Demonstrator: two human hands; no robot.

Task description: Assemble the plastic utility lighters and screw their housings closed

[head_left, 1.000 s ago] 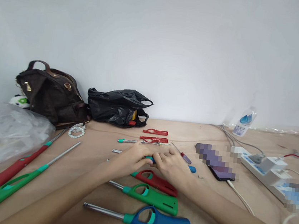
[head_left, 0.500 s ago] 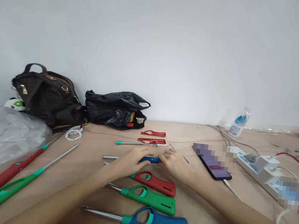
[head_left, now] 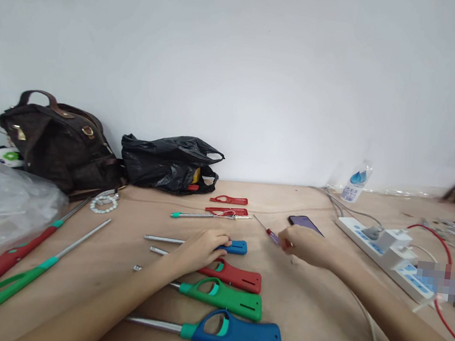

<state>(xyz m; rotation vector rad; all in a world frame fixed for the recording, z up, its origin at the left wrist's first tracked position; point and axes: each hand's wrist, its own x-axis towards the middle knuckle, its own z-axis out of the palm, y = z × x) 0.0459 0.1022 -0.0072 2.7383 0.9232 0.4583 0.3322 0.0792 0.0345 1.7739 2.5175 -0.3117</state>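
Across our tan, matte desk [head_left: 317, 323], the right hand [head_left: 305, 245] has left the small blue lighter [head_left: 233, 246] and swung out to two o'clock, fingers pinched on the thin red-handled screwdriver [head_left: 270, 234] beside the dark phone [head_left: 306, 222]. Our left hand [head_left: 202, 247] stays curled over the lighter's glossy plastic handle, steel tube jutting to nine o'clock. So we've switched to the tool. Red, green and blue lighters [head_left: 233, 335] line up nearer us
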